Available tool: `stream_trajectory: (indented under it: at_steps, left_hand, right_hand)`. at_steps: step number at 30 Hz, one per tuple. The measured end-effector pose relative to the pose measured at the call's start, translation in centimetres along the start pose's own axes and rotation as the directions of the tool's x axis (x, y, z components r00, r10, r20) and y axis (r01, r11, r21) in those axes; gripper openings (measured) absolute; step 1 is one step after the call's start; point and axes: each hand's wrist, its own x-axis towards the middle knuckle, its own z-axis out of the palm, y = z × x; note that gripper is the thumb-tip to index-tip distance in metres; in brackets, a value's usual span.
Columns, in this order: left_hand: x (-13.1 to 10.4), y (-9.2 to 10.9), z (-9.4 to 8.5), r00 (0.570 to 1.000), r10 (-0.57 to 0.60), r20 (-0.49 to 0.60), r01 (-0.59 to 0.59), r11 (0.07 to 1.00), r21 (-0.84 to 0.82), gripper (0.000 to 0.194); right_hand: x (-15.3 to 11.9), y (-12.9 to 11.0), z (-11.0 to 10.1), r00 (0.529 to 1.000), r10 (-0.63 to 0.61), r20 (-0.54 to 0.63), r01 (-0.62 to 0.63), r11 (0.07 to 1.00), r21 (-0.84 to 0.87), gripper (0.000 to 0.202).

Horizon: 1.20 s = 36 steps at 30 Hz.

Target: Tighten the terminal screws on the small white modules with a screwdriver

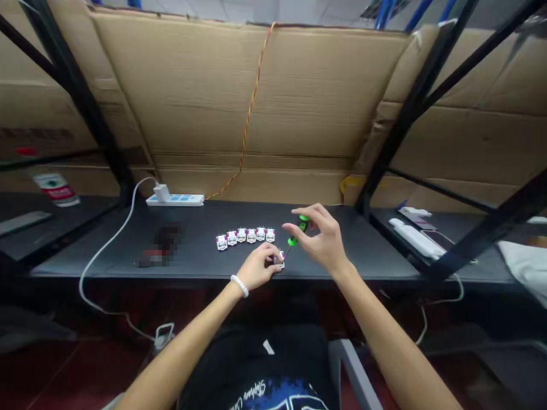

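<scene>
My left hand (258, 266) wears a white bead bracelet (240, 286). Its fingers are closed on a small white and purple part (280, 261) near the front edge of the desk, partly hidden by the fingertips. A green and black screwdriver (298, 229) leans in my right hand (321, 238), its thin shaft slanting down to that part. Thumb and index finger are spread around the handle; the other fingers' contact is partly hidden. Behind my left hand, several similar white and purple parts (251, 234) stand in a slightly curved row.
A white power strip (177, 200) with a plugged-in charger (161, 192) lies at the back of the dark desk (200, 262). Its white cable (105, 245) hangs over the front edge. Black metal frame posts (395, 134) flank the desk, and cardboard (192, 102) walls the back. A blurred-out object (162, 245) lies left.
</scene>
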Motion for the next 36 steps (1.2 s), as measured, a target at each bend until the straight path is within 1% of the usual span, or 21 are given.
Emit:
stream_trajectory:
  at_steps: [2, 5, 7, 8, 10, 12, 14, 15, 17, 19, 20, 22, 24, 26, 28, 29, 30, 32, 34, 35, 36]
  left_hand:
    - [-0.1, 0.1, 0.1, 1.0, 0.015, -0.012, -0.015, 1.0, 0.0, 0.014]
    - [-0.2, 0.3, 0.1, 0.999, 0.043, -0.014, -0.042, 0.999, 0.016, 0.014]
    - [-0.4, 0.5, 0.1, 0.999, 0.045, -0.012, -0.044, 0.999, 0.023, 0.012]
    - [-0.4, 0.5, 0.1, 0.999, 0.04, -0.018, -0.039, 0.999, 0.023, 0.012]
    - [-0.4, 0.6, 0.2, 0.999, 0.021, -0.033, -0.02, 1.0, 0.02, 0.014]
    - [-0.4, 0.7, 0.2, 0.999, 0.007, -0.036, -0.007, 1.0, 0.016, 0.017]
    - [-0.4, 0.8, 0.2, 0.999, 0.005, -0.034, -0.004, 1.0, 0.021, 0.018]
    - [-0.5, 0.9, 0.2, 0.999, 0.006, -0.037, -0.005, 1.0, 0.024, 0.018]
    - [-0.5, 1.0, 0.2, 0.999, 0.014, -0.042, -0.012, 1.0, 0.026, 0.019]
    - [-0.6, 1.0, 0.2, 0.999, 0.024, -0.045, -0.022, 0.999, 0.028, 0.019]
    - [-0.6, 1.0, 0.2, 0.999, 0.027, -0.044, -0.026, 0.999, 0.03, 0.019]
    - [-0.6, 1.0, 0.1, 0.999, 0.03, -0.041, -0.029, 0.999, 0.042, 0.018]
    - [-0.6, 1.0, 0.1, 0.999, 0.029, -0.04, -0.027, 0.998, 0.054, 0.018]
    - [-0.7, 0.9, 0.1, 0.999, 0.03, -0.033, -0.028, 0.998, 0.057, 0.019]
    - [-0.6, 0.8, 0.1, 0.999, 0.03, -0.03, -0.028, 0.998, 0.055, 0.019]
    - [-0.6, 0.8, 0.1, 0.999, 0.029, -0.03, -0.027, 0.998, 0.053, 0.019]
    - [-0.6, 0.8, 0.1, 0.999, 0.029, -0.028, -0.028, 0.998, 0.05, 0.019]
    - [-0.6, 0.8, 0.1, 0.999, 0.03, -0.026, -0.029, 0.999, 0.045, 0.019]
    - [-0.6, 0.9, 0.1, 0.999, 0.039, -0.017, -0.038, 0.999, 0.035, 0.017]
    - [-0.6, 0.9, 0.1, 0.999, 0.043, -0.014, -0.043, 0.999, 0.033, 0.017]
    - [-0.6, 0.9, 0.1, 0.999, 0.044, -0.015, -0.044, 0.998, 0.034, 0.016]
  right_hand:
    - [-0.2, -0.2, 0.2, 0.999, -0.05, -0.001, 0.05, 0.998, -0.036, 0.03]
    - [-0.6, -0.2, 0.4, 0.994, -0.069, 0.084, 0.061, 0.994, 0.094, 0.043]
    - [-0.8, -0.2, 0.5, 0.994, -0.043, 0.102, 0.026, 0.987, 0.161, 0.043]
    - [-0.9, -0.2, 0.6, 0.996, -0.027, 0.083, 0.015, 0.989, 0.146, 0.039]
    - [-1.0, -0.3, 0.6, 1.0, -0.018, 0.014, 0.017, 0.999, 0.033, 0.033]
    - [-1.0, -0.3, 0.6, 0.999, -0.037, -0.034, 0.033, 0.994, -0.101, 0.036]
    - [-1.0, -0.4, 0.5, 0.999, -0.05, -0.022, 0.046, 0.988, -0.146, 0.043]
    - [-1.0, -0.4, 0.5, 0.999, -0.046, 0.005, 0.047, 0.992, -0.119, 0.046]
    - [-0.8, -0.3, 0.5, 0.998, -0.027, 0.065, 0.027, 1.0, 0.005, 0.048]
    - [-0.6, -0.2, 0.6, 0.996, -0.003, 0.086, -0.005, 0.996, 0.094, 0.044]
    - [-0.4, 0.0, 0.6, 0.998, 0.011, 0.069, -0.017, 0.996, 0.088, 0.04]
    - [-0.2, 0.2, 0.7, 1.0, 0.017, 0.011, -0.017, 1.0, 0.001, 0.035]
    - [-0.2, 0.4, 0.7, 1.0, -0.002, 0.0, 0.002, 0.998, -0.061, 0.038]
    - [-0.3, 0.5, 0.6, 0.997, -0.028, 0.076, 0.028, 1.0, 0.004, 0.046]
    - [-0.3, 0.6, 0.4, 0.985, -0.035, 0.17, 0.012, 0.991, 0.131, 0.051]
    - [-0.3, 0.6, 0.4, 0.982, -0.028, 0.188, -0.004, 0.986, 0.169, 0.05]
    - [-0.3, 0.6, 0.3, 0.983, -0.018, 0.182, -0.013, 0.985, 0.169, 0.048]
    - [-0.1, 0.5, 0.3, 0.994, -0.008, 0.113, 0.001, 0.998, 0.069, 0.041]
    - [0.1, 0.4, 0.4, 0.998, -0.031, 0.047, 0.034, 0.997, -0.069, 0.041]
    - [0.1, 0.3, 0.4, 0.998, -0.044, 0.04, 0.048, 0.993, -0.107, 0.043]
    - [0.0, 0.3, 0.5, 0.997, -0.054, 0.053, 0.059, 0.992, -0.107, 0.046]
